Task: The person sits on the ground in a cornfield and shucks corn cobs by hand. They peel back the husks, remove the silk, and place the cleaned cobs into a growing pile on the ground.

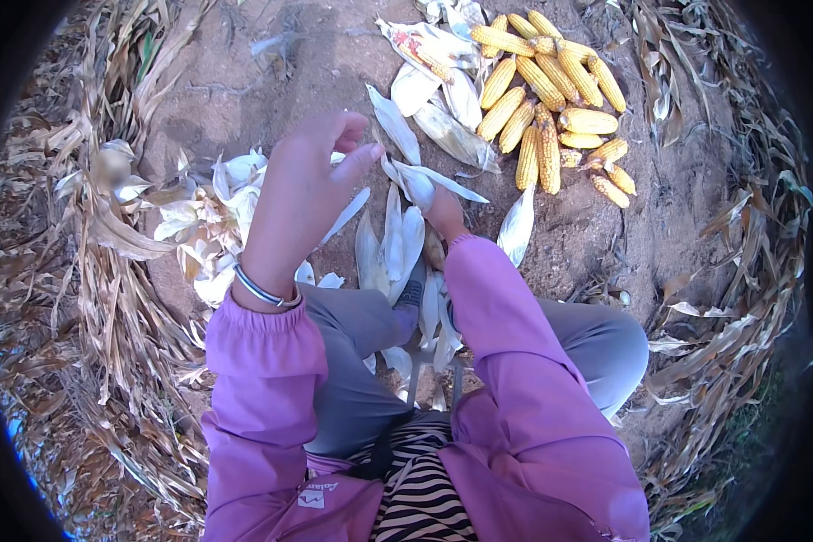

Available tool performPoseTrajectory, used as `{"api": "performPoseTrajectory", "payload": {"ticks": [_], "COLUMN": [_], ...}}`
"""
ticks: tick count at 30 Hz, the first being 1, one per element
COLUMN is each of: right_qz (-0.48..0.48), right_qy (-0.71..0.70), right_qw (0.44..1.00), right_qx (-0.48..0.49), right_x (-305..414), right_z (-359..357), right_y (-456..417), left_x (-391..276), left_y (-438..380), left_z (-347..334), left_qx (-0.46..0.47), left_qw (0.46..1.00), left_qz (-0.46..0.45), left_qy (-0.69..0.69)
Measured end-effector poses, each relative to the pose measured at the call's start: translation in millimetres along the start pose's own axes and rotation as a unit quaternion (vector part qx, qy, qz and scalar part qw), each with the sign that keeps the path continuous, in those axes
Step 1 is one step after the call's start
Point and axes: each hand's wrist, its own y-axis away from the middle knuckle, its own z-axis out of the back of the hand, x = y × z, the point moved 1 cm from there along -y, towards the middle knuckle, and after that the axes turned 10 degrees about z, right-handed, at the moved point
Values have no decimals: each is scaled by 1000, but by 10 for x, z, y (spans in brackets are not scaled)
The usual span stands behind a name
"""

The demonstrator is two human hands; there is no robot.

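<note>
My right hand point(445, 211) grips a husked corn ear point(417, 186), its pale husk leaves spreading out at the top. Raised to the left of it is my left hand point(322, 156), wearing a bracelet point(264, 290). Its thumb and curled fingers are apart, and the thumb tip is close to a husk tip; I see nothing held. Below the hands, loose husk leaves point(394, 237) hang over a shoe point(412, 295). Bare yellow corn cobs point(549, 81) are piled at the upper right. Beside them lie ears in pale husks point(454, 132).
Stripped husks point(227, 210) are heaped on the soil at the left. Dry corn stalks point(135, 325) line the left side, and more stalks point(725, 339) curve along the right. One loose husk leaf point(517, 227) lies below the cobs. My bent knee point(603, 352) extends to the right.
</note>
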Motion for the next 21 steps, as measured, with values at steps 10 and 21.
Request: {"api": "performPoseTrajectory", "payload": {"ticks": [10,21], "right_qz": [23,163], "right_qy": [-729,-751], "right_qw": [667,604], "right_qx": [154,211], "right_x": [-147,881], "right_z": [853,2225], "right_y": [426,1281], "left_x": [87,221], "left_y": [2,-162], "left_z": [-15,-277], "left_qx": [18,-54], "left_qw": [999,999], "left_qz": [5,1], "left_qy": [38,-8]}}
